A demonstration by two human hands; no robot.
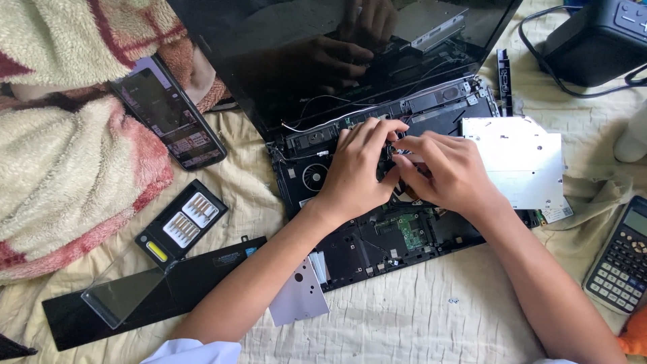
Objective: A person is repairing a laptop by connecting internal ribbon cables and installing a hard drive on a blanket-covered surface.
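An opened black laptop lies on a cream bedsheet with its keyboard cover off and its insides bare. A round fan and a green circuit board show in the base. My left hand and my right hand meet over the middle of the base, near the hinge. Their fingertips pinch at a small dark part there, which the fingers mostly hide. The dark screen stands tilted back and mirrors both hands.
A silver optical drive rests on the laptop's right side. A smartphone, a screwdriver bit case, a long black panel and a grey plate lie left. A calculator and a black box with cable sit right.
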